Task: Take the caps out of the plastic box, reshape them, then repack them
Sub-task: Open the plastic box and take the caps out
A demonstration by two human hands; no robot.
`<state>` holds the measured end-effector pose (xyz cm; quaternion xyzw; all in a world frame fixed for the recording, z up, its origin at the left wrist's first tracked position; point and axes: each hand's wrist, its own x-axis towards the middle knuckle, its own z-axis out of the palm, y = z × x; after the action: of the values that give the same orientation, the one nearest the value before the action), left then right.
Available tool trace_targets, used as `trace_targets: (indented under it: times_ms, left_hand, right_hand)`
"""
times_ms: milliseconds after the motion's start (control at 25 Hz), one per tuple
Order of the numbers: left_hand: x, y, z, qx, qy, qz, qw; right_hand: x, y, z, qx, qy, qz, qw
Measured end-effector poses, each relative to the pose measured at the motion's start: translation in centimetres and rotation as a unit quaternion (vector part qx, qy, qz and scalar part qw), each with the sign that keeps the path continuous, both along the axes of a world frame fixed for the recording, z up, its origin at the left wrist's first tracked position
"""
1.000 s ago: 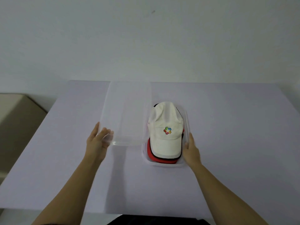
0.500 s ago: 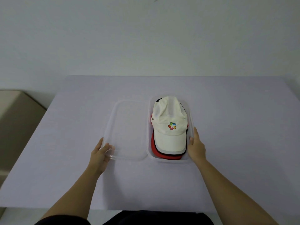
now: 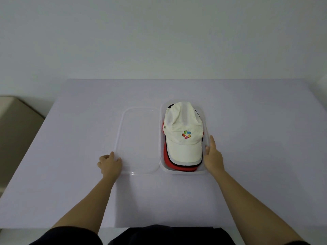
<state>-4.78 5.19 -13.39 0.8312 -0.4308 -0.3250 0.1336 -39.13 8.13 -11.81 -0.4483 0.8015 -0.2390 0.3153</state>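
A clear plastic box [image 3: 184, 172] stands on the table just right of centre. It holds a stack of caps: a white cap [image 3: 183, 137] with a colourful logo on top, and a dark cap and a red cap [image 3: 169, 164] showing at the edges beneath it. The clear lid [image 3: 138, 138] lies flat on the table, touching the box's left side. My left hand [image 3: 109, 164] is curled over the lid's near left corner. My right hand [image 3: 213, 156] lies along the box's right wall with the thumb at the rim.
The pale lilac table [image 3: 256, 138] ends at a front edge close to my body, and a white wall rises behind it. A beige box-like object [image 3: 16, 131] stands on the floor off the table's left side.
The lid has come down from its raised, tilted position and now lies flat beside the box. My left hand lowered with it and curled; my right hand stayed on the box.
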Motion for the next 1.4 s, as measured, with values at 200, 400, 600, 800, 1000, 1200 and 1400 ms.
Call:
trace_targets:
  times_ms: [200, 400, 600, 800, 1000, 1200, 1400]
  left_hand:
    - [-7.5, -1.4, 4.3, -0.192, 0.028, -0.123, 0.973]
    - [-14.8, -3.6, 5.3, -0.175, 0.069, -0.334, 0.924]
    - [-17.9, -4.9, 5.2, -0.103, 0.028, -0.266, 0.958]
    - [-18.9, -6.1, 6.2, -0.052, -0.024, -0.222, 0.973]
    - [-20.4, -6.0, 8.5, -0.192, 0.122, -0.132, 0.965]
    - [-25.2, -5.7, 13.4, -0.326, 0.233, -0.110, 0.909]
    - [-33.5, -9.2, 14.6, -0.345, 0.258, -0.160, 0.888]
  right_hand:
    - [0.2, 0.0, 1.4, -0.106, 0.224, 0.198, 0.948]
    - [0.2, -1.6, 3.5, 0.029, 0.202, 0.366, 0.908]
    - [0.2, -2.3, 4.3, 0.051, 0.308, 0.430, 0.847]
    - [0.3, -2.1, 4.8, 0.055, 0.303, 0.452, 0.838]
    - [0.1, -0.5, 3.8, -0.170, 0.272, 0.373, 0.871]
    - [-2.9, -1.5, 4.8, -0.341, 0.261, 0.256, 0.866]
    - [-11.2, -4.3, 5.7, -0.340, 0.241, 0.203, 0.886]
